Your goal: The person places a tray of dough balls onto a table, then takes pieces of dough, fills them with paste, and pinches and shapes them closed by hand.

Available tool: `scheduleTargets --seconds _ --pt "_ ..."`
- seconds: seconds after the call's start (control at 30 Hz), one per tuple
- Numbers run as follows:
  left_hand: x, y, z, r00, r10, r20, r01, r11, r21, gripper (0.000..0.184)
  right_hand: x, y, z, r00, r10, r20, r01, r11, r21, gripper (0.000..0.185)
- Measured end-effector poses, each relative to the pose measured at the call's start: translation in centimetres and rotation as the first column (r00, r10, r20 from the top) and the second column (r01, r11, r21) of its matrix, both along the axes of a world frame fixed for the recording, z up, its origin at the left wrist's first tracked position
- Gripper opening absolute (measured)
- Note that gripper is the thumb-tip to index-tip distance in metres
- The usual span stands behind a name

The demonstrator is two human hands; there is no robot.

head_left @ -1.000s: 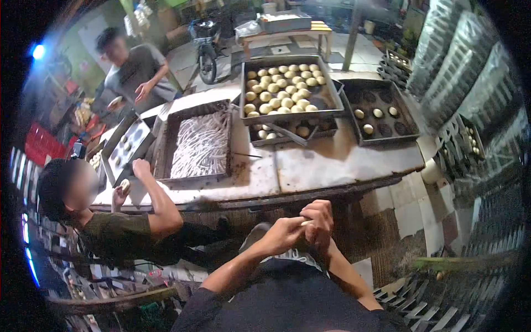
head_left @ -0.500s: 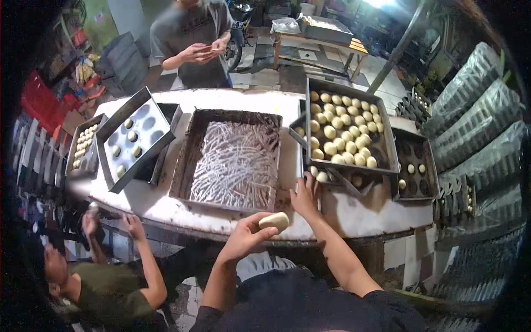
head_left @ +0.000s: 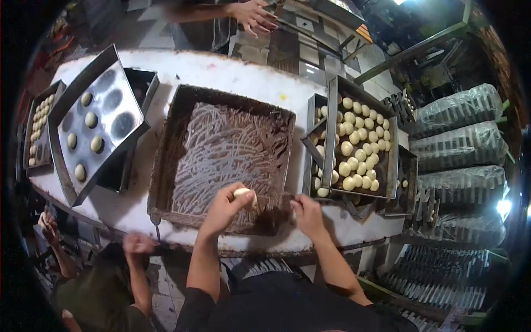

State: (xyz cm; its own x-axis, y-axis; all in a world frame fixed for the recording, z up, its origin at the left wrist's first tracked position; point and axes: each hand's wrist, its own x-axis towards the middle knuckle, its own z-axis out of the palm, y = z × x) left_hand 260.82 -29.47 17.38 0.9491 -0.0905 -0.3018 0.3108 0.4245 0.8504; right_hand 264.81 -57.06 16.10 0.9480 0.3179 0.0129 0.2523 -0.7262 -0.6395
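My left hand (head_left: 222, 210) is closed around a pale piece of dough (head_left: 243, 193), held above the front part of a large dark tray (head_left: 155, 191). Inside that tray lies a brown paste (head_left: 232, 149) marked with whitish streaks. Just right of the tray's front corner, my right hand (head_left: 310, 216) is curled shut. A thin dark shape runs from its fingers toward the tray, too unclear to name. Close by on the right, a metal tray (head_left: 391, 149) full of round dough balls (head_left: 359, 144) rests tilted on other trays.
A tilted metal tray (head_left: 63, 160) with several dough balls stands at left, beside a smaller tray (head_left: 51, 93) of balls. A co-worker's hand (head_left: 254, 16) reaches in across the table; another person's hand (head_left: 138, 243) is at lower left. Plastic-wrapped stacks (head_left: 459, 138) stand at right.
My view has tipped down toward the table. My left hand has brought the dough over the paste tray. My right hand has moved from the ball trays to the paste tray's corner and closed.
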Motion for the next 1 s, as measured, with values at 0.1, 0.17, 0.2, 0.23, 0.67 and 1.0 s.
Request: scheduleTargets --seconds 0.1,0.17,0.2,0.23,0.67,1.0 --pt "0.1 0.5 -0.8 0.998 0.061 -0.020 -0.061 0.998 -0.003 0.028 1.6 -1.5 1.6 0.988 0.012 -0.157 0.001 0.997 0.081 0.014" --pt "-0.5 0.4 -0.1 0.995 0.097 -0.005 -0.097 0.995 0.028 0.028 1.4 -2.6 2.4 0.980 0.012 -0.197 0.003 0.997 0.075 0.015" --pt "-0.9 0.2 0.4 0.989 0.149 0.006 -0.149 0.988 0.036 0.028 1.2 -3.3 2.6 0.972 -0.002 -0.236 0.018 0.998 0.066 0.016" --pt "-1.6 0.0 1.0 0.980 0.199 0.017 -0.200 0.979 0.048 0.028 0.9 -4.3 2.6 0.972 0.039 -0.232 -0.025 0.998 0.059 0.016" --pt "-22.8 -17.6 6.5 0.686 0.726 -0.053 -0.704 0.680 0.203 0.021 0.8 -9.3 -1.6 0.851 0.518 -0.089 -0.492 0.845 0.209 0.011" --pt "-25.8 -13.2 6.8 0.624 0.775 0.099 -0.781 0.614 0.109 0.022 2.2 4.1 -0.7 0.603 0.796 0.053 -0.701 0.560 -0.441 0.014"
